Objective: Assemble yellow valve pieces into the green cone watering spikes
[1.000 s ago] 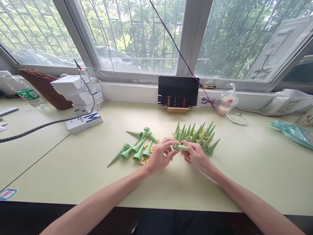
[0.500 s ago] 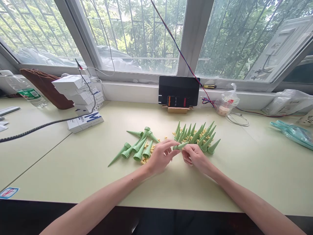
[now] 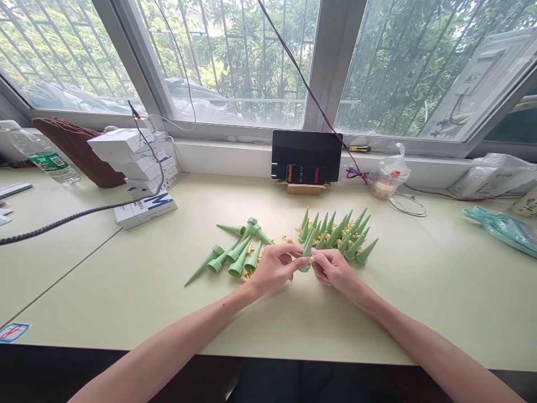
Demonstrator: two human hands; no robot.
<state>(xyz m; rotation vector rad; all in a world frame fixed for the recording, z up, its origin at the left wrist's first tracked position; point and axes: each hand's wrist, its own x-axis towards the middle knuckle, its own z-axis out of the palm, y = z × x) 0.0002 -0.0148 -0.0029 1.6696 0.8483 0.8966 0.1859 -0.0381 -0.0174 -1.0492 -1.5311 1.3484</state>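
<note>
My left hand (image 3: 272, 270) is closed round the lower part of a green plastic watering spike (image 3: 308, 246), its tip pointing up. Pinched in my right hand (image 3: 334, 266) is a small yellow valve (image 3: 311, 259), touching the side of that spike. How far the valve sits in the spike is hidden by my fingers. To the left lies a loose pile of green spikes (image 3: 240, 259) with yellow valves among them. Behind my right hand, several spikes with yellow valves (image 3: 354, 245) stand upright in a cluster, tips up.
A phone (image 3: 305, 174) leans on a black tablet (image 3: 308, 146) at the window sill. White boxes (image 3: 145, 208) are stacked at the back left beside a bottle (image 3: 50, 159). A bagged cup (image 3: 388, 178) and a teal pouch (image 3: 501, 226) are at the right. A black cable (image 3: 84, 214) crosses the left side.
The held spike has turned from lying nearly level, tip right, to standing upright. My right hand has shifted slightly, and the yellow valve now shows at the spike's side.
</note>
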